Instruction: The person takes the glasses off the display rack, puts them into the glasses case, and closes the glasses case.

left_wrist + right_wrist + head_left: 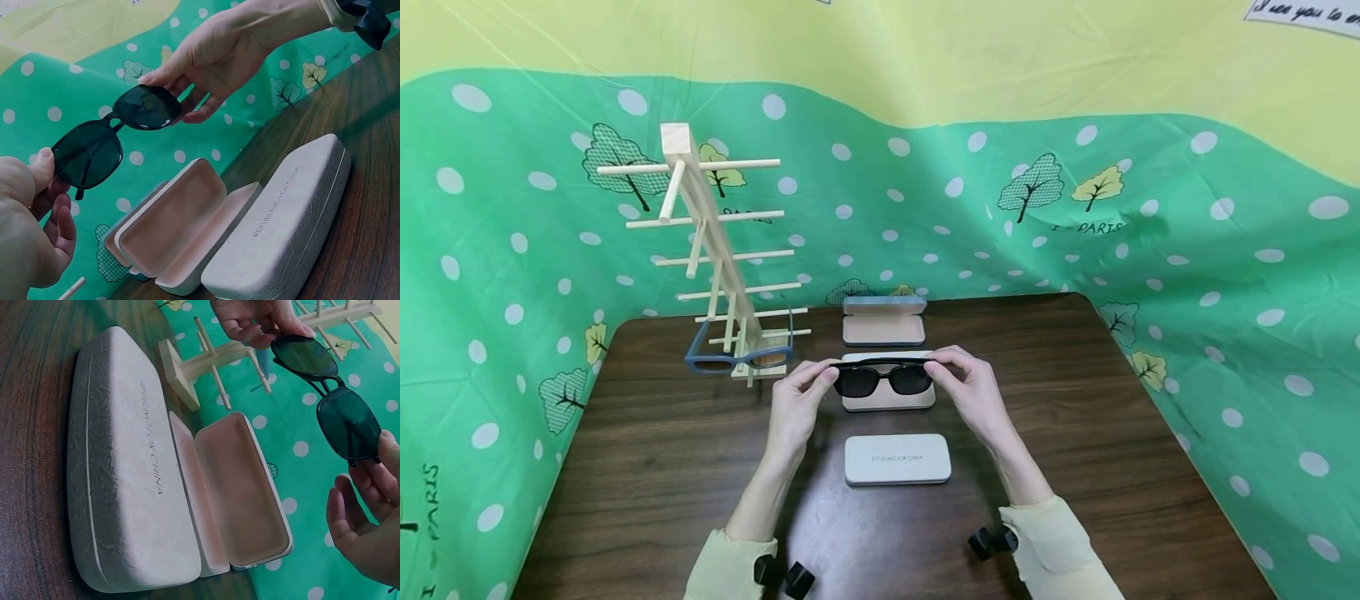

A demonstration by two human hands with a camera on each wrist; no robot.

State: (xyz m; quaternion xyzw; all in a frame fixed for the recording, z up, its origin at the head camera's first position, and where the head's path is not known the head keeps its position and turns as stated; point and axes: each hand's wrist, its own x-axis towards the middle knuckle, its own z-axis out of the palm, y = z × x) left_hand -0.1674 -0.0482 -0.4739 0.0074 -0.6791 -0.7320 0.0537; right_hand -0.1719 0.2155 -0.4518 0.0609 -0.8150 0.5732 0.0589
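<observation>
Black sunglasses with dark lenses are held up between both hands, lenses facing me. My left hand pinches one end of the frame, thumb in front. At the other end my right hand pinches the frame the same way. Behind and below them lies an open white glasses case with a pinkish lining, partly covered by the sunglasses in the head view. Nearer to me, a closed white glasses case with printed lettering lies between the forearms; it looms large in the right wrist view.
A pale wooden rack with several pegs stands at the back left, blue-framed glasses hanging low on it. Another open case, bluish outside, sits near the back edge of the brown table. A green and yellow cloth hangs behind.
</observation>
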